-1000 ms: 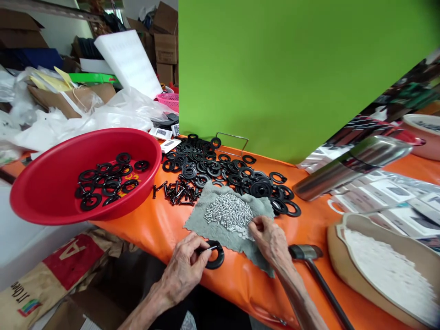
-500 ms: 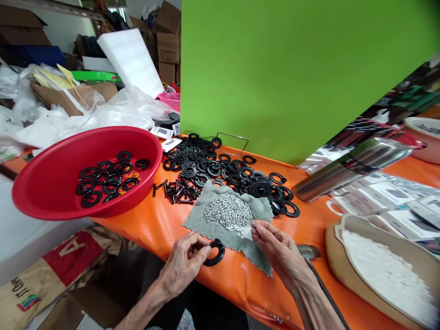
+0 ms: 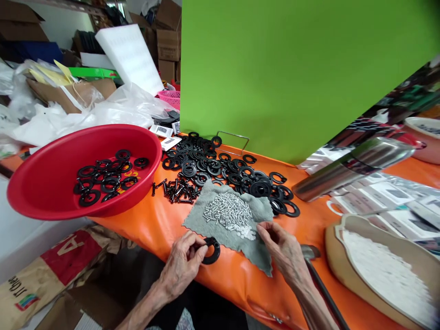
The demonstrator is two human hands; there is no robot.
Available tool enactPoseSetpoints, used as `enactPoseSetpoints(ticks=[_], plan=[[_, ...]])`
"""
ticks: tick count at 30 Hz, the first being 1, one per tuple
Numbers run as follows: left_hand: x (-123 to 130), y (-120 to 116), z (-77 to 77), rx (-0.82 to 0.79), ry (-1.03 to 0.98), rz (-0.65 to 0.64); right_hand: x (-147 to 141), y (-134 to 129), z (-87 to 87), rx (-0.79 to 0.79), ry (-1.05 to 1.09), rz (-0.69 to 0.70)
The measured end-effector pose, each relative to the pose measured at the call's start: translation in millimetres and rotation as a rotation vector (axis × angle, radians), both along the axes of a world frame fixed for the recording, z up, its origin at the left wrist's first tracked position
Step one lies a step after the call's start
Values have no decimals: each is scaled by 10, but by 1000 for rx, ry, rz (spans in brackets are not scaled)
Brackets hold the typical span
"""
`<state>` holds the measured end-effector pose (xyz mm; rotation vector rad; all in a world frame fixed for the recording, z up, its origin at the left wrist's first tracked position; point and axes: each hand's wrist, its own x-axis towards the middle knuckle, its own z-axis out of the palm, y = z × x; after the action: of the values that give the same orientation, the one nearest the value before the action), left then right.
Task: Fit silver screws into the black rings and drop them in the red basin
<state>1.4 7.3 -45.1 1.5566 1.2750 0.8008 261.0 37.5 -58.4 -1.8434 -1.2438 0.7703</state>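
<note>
My left hand (image 3: 182, 266) is shut on a black rubber ring (image 3: 216, 252) at the near edge of a grey cloth (image 3: 202, 222), with its fingers hooked through the hole. A heap of small silver screws (image 3: 228, 211) lies on that cloth. Just below the heap is my right hand (image 3: 283, 254), resting near the cloth's right edge. Its fingertips are pinched close together. Whether they hold a screw is too small to tell.
A red basin (image 3: 34, 192) holds black rings at left. Loose black rings (image 3: 206, 160) and black bolts (image 3: 177, 191) lie behind the cloth on an orange table cover (image 3: 220, 284). A hammer (image 3: 311, 252) lies right of my right hand, beside a tan tray (image 3: 378, 270).
My right hand has drawn slightly away from the screw heap, and the small screw seen at its fingertips earlier no longer shows. The ring in my left hand has shifted slightly up and left.
</note>
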Motion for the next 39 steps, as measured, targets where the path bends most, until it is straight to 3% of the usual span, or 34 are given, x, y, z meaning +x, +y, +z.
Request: enactPoseSetpoints(ticks=[5,15,24,31,35,39], plan=[[0,-8,-25,-1,-7,-7,-14,13,31,34,-219,-4],[-7,-19,-27,19,20,-20,-122,88,-65,67,-385,224],[8,-20,-29,23,25,-27,-156,201,-72,-4,-479,205],[10,-18,-31,32,16,-17,-187,319,-20,-24,-431,229],[7,-7,-45,32,16,-17,-146,180,109,44,-437,208],[12,-15,-32,34,27,-11,-216,-265,122,81,-457,243]])
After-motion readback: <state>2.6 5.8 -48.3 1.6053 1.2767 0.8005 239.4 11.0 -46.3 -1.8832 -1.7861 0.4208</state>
